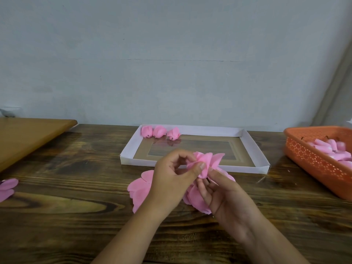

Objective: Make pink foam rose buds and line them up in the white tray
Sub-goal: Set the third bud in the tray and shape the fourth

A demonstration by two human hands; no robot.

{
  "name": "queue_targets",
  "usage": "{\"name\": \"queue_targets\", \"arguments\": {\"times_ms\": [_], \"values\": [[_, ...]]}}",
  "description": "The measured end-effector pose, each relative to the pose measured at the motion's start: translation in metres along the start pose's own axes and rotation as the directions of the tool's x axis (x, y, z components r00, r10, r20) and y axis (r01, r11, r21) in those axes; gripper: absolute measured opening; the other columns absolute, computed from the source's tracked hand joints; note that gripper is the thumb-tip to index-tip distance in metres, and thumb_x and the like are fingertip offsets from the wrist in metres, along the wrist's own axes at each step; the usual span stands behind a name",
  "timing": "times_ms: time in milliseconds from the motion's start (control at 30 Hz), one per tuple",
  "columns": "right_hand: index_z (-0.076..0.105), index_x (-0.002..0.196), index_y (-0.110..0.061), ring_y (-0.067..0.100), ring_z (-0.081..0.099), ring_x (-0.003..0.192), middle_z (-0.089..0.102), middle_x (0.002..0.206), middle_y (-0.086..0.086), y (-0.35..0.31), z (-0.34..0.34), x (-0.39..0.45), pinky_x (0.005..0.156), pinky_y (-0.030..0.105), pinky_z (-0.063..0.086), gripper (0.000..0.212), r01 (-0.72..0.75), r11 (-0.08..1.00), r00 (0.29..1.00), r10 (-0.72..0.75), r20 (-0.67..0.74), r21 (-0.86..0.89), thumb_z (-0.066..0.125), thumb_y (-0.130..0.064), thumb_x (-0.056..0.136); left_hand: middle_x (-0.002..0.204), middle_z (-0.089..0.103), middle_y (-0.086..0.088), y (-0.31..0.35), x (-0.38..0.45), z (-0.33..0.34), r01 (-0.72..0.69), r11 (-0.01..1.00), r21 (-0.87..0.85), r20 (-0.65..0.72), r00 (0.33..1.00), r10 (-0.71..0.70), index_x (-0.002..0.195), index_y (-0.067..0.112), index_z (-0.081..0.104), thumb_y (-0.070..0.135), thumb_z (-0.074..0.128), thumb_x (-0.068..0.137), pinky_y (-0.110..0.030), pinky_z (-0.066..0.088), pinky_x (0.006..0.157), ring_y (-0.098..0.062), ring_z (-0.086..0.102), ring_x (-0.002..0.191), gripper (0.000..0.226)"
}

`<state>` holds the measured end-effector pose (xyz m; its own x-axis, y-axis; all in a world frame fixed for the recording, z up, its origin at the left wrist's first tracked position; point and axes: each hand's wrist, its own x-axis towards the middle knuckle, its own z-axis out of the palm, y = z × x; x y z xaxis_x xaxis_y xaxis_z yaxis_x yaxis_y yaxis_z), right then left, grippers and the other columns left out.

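Note:
My left hand (pixel 171 180) and my right hand (pixel 221 193) hold a half-formed pink foam bud (pixel 207 161) just in front of the white tray (pixel 253 147). The left thumb and fingers pinch its petals; the right fingers grip it from below. Three finished pink buds (pixel 160 131) stand in a row at the tray's far left corner. Loose pink foam petals (pixel 140 189) lie on the wooden table under my hands.
An orange perforated basket (pixel 312 159) with several pink foam pieces sits at the right edge. More pink petals (pixel 7 187) lie at the far left. A light brown board (pixel 28 136) rests at the back left. A grey wall stands behind the table.

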<state>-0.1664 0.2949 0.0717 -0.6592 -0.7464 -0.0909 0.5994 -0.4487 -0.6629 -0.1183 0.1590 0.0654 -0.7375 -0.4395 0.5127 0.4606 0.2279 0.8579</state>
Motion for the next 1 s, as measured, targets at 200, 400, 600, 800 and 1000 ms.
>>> {"name": "queue_targets", "arguments": {"times_ms": [200, 400, 600, 800, 1000], "values": [[0.079, 0.095, -0.002, 0.016, 0.074, 0.079, 0.072, 0.098, 0.017, 0.0015, -0.0006, 0.0010, 0.068, 0.021, 0.060, 0.019, -0.015, 1.000, 0.998, 0.016, -0.053, 0.007, 0.066, -0.014, 0.089, 0.097, 0.077, 0.005, 0.0046, 0.0009, 0.0007, 0.050, 0.998, -0.040, -0.035, 0.998, -0.052, 0.102, 0.039, 0.069, 0.019, 0.084, 0.076, -0.018, 0.055, 0.081, -0.009, 0.073, 0.097, 0.035], [0.079, 0.098, -0.002, 0.014, 0.073, 0.083, 0.072, 0.102, 0.015, 0.0003, -0.0011, 0.0003, 0.073, 0.020, 0.060, 0.023, -0.016, 1.000, 1.000, 0.016, -0.012, -0.003, 0.068, -0.020, 0.089, 0.099, 0.077, 0.012, 0.0042, 0.0019, -0.0011, 0.057, 0.998, 0.010, -0.044, 0.997, -0.057, 0.096, 0.045, 0.073, 0.012, 0.081, 0.085, -0.015, 0.053, 0.079, -0.006, 0.073, 0.097, 0.036], [0.080, 0.080, -0.005, 0.012, 0.073, 0.074, 0.074, 0.084, 0.010, 0.0018, -0.0019, 0.0007, 0.068, 0.018, 0.058, 0.011, 0.009, 0.998, 0.999, -0.010, -0.031, -0.062, 0.072, -0.013, 0.079, 0.095, 0.079, 0.008, 0.0048, 0.0019, -0.0013, 0.079, 0.996, -0.028, -0.039, 0.996, -0.081, 0.095, 0.043, 0.073, 0.014, 0.078, 0.086, -0.020, 0.056, 0.078, -0.006, 0.073, 0.092, 0.031], [0.080, 0.084, -0.001, 0.013, 0.074, 0.073, 0.075, 0.083, 0.012, 0.0031, -0.0034, 0.0024, 0.065, 0.019, 0.059, 0.016, 0.008, 0.999, 0.999, -0.011, -0.047, -0.054, 0.073, -0.012, 0.075, 0.095, 0.079, 0.005, 0.0068, 0.0025, -0.0022, 0.120, 0.990, -0.078, -0.001, 0.993, -0.121, 0.095, 0.038, 0.075, 0.010, 0.082, 0.082, -0.019, 0.056, 0.075, -0.005, 0.073, 0.089, 0.031], [0.079, 0.092, 0.001, 0.014, 0.075, 0.078, 0.075, 0.088, 0.014, 0.0037, -0.0063, 0.0037, 0.068, 0.019, 0.059, 0.022, 0.011, 0.997, 0.999, -0.013, -0.031, -0.073, 0.075, -0.013, 0.075, 0.093, 0.079, 0.009, 0.0068, 0.0029, -0.0035, 0.145, 0.987, -0.066, 0.015, 0.989, -0.145, 0.102, 0.027, 0.071, 0.006, 0.083, 0.079, -0.014, 0.053, 0.073, -0.001, 0.073, 0.088, 0.033]]}}
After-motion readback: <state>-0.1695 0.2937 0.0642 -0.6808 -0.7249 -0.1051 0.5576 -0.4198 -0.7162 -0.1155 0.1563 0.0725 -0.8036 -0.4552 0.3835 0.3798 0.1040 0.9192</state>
